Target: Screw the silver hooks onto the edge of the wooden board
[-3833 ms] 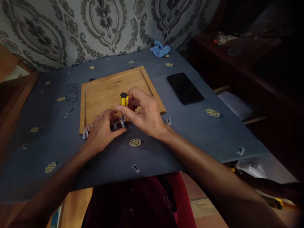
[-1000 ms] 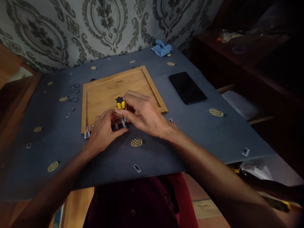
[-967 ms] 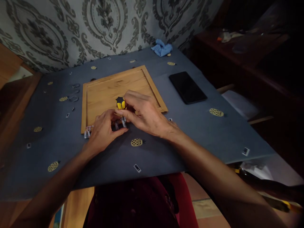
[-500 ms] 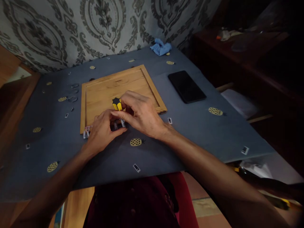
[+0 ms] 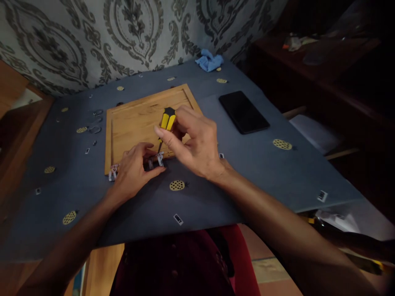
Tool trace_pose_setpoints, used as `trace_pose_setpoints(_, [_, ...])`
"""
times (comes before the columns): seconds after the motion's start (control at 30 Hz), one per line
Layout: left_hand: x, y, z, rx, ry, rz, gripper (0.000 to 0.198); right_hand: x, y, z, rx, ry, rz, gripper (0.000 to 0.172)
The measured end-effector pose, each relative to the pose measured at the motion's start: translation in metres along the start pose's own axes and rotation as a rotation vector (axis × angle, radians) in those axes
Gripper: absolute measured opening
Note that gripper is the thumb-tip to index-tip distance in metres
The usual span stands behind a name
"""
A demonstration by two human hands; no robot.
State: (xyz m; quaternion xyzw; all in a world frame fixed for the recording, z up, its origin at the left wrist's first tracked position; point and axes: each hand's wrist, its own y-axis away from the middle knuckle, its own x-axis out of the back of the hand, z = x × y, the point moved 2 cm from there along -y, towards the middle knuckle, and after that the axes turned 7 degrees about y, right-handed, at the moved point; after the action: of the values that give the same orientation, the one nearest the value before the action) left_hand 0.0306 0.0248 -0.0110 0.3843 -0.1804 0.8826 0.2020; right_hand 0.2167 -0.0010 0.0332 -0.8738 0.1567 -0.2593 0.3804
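A framed wooden panel (image 5: 138, 115) lies on the blue cloth. At its near edge my left hand (image 5: 131, 170) curls thumb and fingers around a small metal hinge (image 5: 160, 159). Another metal hinge (image 5: 112, 172) shows at the panel's near left corner, just left of that hand. My right hand (image 5: 197, 144) grips a yellow and black screwdriver (image 5: 167, 120) by its handle, between thumb and fingers. The screwdriver stands tilted, its shaft pointing down to the hinge by my left hand. Whether the tip touches a screw is too small to tell.
A black phone (image 5: 243, 112) lies right of the panel. Several loose metal parts (image 5: 95, 129) sit to its left. A crumpled blue cloth (image 5: 210, 61) rests at the back, near the patterned wall (image 5: 135, 28). The table's front edge runs close to my body.
My right hand has moved up and to the right with the screwdriver, uncovering its shaft and more of the hinge. My left hand has stayed in place.
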Motion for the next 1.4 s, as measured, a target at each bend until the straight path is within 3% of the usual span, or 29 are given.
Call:
trace_pose_setpoints(0.2, [0.000, 0.000, 0.001, -0.022, -0.066, 0.015, 0.051, -0.006, 0.002, 0.006, 0.082, 0.012, -0.077, 0.034])
trace_pose_setpoints(0.9, [-0.001, 0.002, -0.001, -0.048, -0.111, 0.015, 0.051, -0.014, 0.006, 0.012, 0.076, 0.075, -0.152, 0.035])
trace_pose_setpoints(1.13, [-0.001, 0.001, 0.002, -0.060, -0.157, 0.025, 0.048, -0.013, 0.004, 0.011, 0.151, 0.013, -0.206, 0.033])
trace_pose_setpoints(1.4, [-0.001, 0.002, 0.004, -0.071, -0.223, 0.029, 0.040, -0.015, 0.005, 0.006, 0.134, 0.006, -0.204, 0.031])
